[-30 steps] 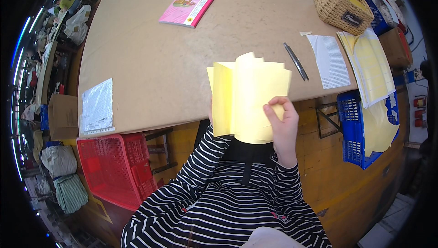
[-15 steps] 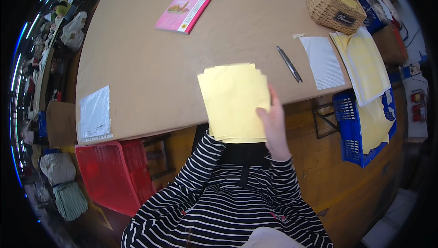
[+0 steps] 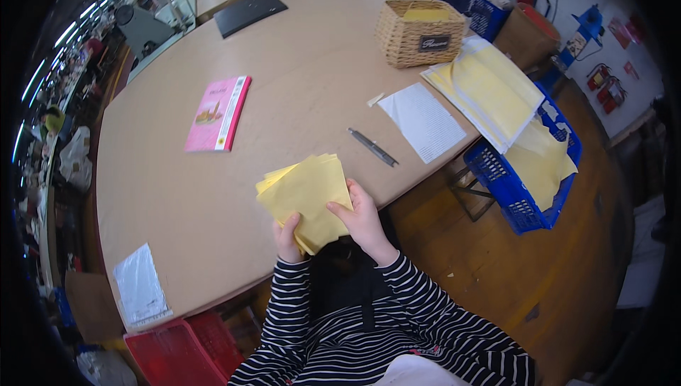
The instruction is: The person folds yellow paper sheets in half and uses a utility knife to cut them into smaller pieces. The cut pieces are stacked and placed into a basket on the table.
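Note:
A stack of yellow paper sheets (image 3: 310, 191) is held between my two hands at the table's near edge, its sheets slightly fanned. My left hand (image 3: 287, 238) grips the lower left side, thumb on top. Closed on the right side is my right hand (image 3: 362, 219), its thumb lying over the top sheet and its other fingers mostly behind the stack. Beyond the stack, a dark pen (image 3: 373, 147) lies on the table (image 3: 298, 88). A printed white sheet (image 3: 423, 122) lies to the right of the pen, and a pink book (image 3: 218, 114) to the left.
A wicker basket (image 3: 420, 35) with yellow paper inside stands at the far right. Yellow sheets in clear plastic (image 3: 489, 91) overhang the edge above a blue crate (image 3: 528, 216). A black folder (image 3: 250, 12) lies far back, a plastic packet (image 3: 142, 287) near left, a red crate (image 3: 181, 354) below.
The view has swung to the right and up. My left hand, hidden behind the sheets before, now shows at their left side. The stack has tilted and its sheets are more fanned.

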### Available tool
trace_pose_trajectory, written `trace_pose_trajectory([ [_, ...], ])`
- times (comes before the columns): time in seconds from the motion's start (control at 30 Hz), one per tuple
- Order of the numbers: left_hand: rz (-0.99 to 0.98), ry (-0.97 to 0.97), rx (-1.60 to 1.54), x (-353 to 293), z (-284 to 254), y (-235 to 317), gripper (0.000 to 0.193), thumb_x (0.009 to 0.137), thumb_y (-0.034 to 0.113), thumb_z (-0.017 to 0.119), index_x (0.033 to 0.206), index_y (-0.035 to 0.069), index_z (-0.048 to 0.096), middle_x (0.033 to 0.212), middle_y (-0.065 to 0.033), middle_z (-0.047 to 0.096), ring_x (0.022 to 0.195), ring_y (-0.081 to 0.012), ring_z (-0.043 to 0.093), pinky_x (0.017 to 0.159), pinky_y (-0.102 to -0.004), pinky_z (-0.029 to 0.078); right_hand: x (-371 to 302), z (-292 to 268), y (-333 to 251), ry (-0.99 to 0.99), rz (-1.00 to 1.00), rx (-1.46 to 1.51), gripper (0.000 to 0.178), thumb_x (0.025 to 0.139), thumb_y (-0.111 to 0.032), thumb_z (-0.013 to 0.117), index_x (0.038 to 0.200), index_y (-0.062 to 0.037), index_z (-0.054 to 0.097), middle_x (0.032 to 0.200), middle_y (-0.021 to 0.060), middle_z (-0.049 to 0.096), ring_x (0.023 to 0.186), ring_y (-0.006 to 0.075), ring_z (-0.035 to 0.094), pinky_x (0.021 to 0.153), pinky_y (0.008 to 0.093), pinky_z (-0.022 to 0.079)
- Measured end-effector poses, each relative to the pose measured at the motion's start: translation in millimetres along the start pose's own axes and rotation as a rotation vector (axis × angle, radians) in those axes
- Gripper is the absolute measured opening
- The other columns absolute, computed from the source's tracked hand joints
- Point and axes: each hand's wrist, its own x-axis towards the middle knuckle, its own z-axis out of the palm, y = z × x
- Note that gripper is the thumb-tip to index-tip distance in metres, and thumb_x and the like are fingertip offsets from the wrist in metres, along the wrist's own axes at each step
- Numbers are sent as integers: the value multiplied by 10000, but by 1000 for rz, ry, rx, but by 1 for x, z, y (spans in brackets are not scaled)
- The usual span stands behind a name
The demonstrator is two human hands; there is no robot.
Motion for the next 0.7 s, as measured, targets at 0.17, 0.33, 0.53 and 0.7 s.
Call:
trace_pose_trajectory([
  [0.17,323,-57,393,28,-16,13,407,877,0,647,1261,-21,512,1185,-116,605,1112,-178,558,958,-305,434,14,0,14,-8,-154,-229,489,918,-150,637,1325,29,433,1257,190,568,1161,261,558,981,356,434],
  [0.33,33,-59,324,26,-25,-9,438,848,50,669,1256,-3,519,1223,-97,586,1135,-194,551,1018,-322,394,8,-5,29,-109,-181,-263,379,916,-106,584,1257,-6,451,1210,164,557,1181,285,533,1016,372,401],
  [0.53,30,-200,361,32,-18,-18,368,897,42,602,1253,-10,527,1133,-98,625,1096,-195,577,985,-327,432,12,-9,10,-104,-24,-240,338,933,-70,545,1255,-11,462,1231,143,536,1198,264,528,993,354,418],
  [0.7,42,-96,256,42,-7,-26,489,910,4,581,1364,-17,400,1142,-97,606,1025,-169,586,930,-292,447,49,-33,-33,-78,-265,-499,508,944,-96,560,1414,-20,382,1321,202,551,1265,330,515,1043,382,410],
])
